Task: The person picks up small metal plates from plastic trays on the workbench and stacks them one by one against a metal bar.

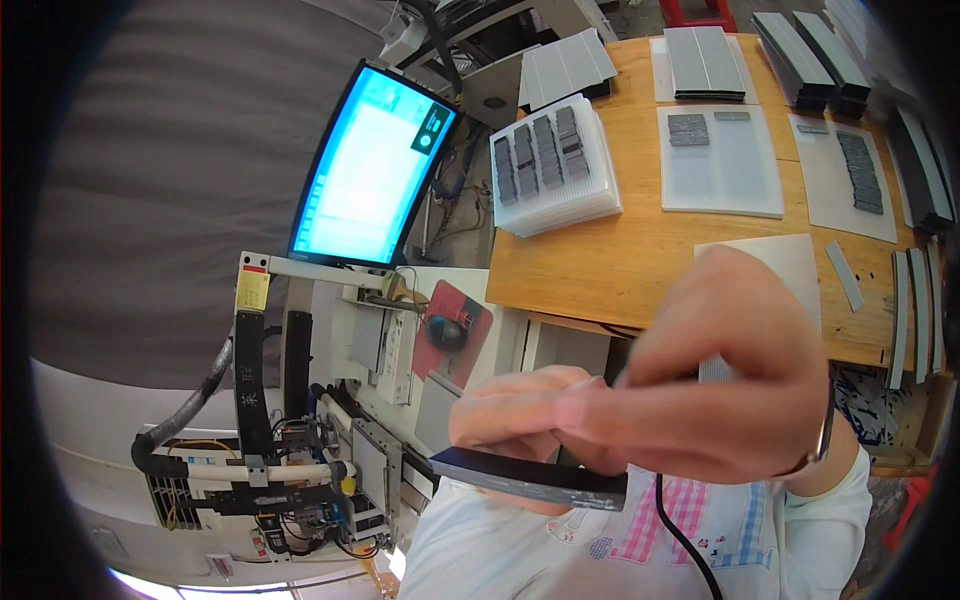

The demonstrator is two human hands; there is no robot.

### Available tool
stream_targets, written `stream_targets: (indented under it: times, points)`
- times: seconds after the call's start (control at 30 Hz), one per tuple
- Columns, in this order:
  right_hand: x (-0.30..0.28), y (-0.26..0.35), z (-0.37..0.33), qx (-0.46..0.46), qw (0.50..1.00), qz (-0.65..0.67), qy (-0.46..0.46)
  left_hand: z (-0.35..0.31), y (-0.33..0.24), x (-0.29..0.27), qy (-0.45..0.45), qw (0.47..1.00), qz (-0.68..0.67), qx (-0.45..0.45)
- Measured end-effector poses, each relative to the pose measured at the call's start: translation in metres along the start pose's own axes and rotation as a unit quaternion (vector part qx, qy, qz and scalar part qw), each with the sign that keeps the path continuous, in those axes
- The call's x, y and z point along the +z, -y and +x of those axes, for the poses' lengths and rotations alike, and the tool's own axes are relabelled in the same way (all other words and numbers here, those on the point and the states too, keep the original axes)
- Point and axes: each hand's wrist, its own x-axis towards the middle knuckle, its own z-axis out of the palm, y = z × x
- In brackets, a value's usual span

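Close in front of my chest, my left hand (pixel 512 412) is closed around a dark, flat, slightly curved strip (pixel 530 482) with a worn grey edge. My right hand (pixel 745 375) reaches across from the right, close to the camera and partly blurred. Its fingers are curled, and the thumb tip lies by the left hand's fingers, just above the strip. Whatever the right fingers may pinch is hidden. A band circles the right wrist.
A wooden table (pixel 560 275) bears a stack of white plastic sheets (pixel 605 190) with rows of small grey pieces, more white sheets, and long grey strips (pixel 800 60). A lit monitor (pixel 370 170), a mouse (pixel 446 333) and machinery (pixel 300 470) stand left. A black cable (pixel 685 545) crosses my front.
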Motion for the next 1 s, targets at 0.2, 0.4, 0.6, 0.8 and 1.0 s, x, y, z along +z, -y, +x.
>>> stream_targets:
  times: [0.2,0.4,0.6,0.8,1.0]
  points:
    - [-0.007,0.009,-0.007,-0.079,0.985,-0.153,0.023,0.000,-0.003,0.003,0.037,0.993,-0.086,-0.068]
    - [-0.005,0.014,-0.017,-0.084,0.981,-0.172,0.001,-0.002,-0.002,0.004,0.058,0.990,-0.107,-0.071]
    - [-0.003,0.012,-0.018,-0.111,0.974,-0.195,-0.032,-0.004,0.001,0.004,0.080,0.985,-0.133,-0.077]
    - [-0.004,0.012,-0.018,-0.122,0.973,-0.188,-0.046,0.000,-0.005,0.004,0.100,0.980,-0.149,-0.083]
    - [0.005,0.015,-0.015,-0.093,0.972,-0.175,-0.125,0.009,-0.015,0.017,0.051,0.982,-0.142,-0.116]
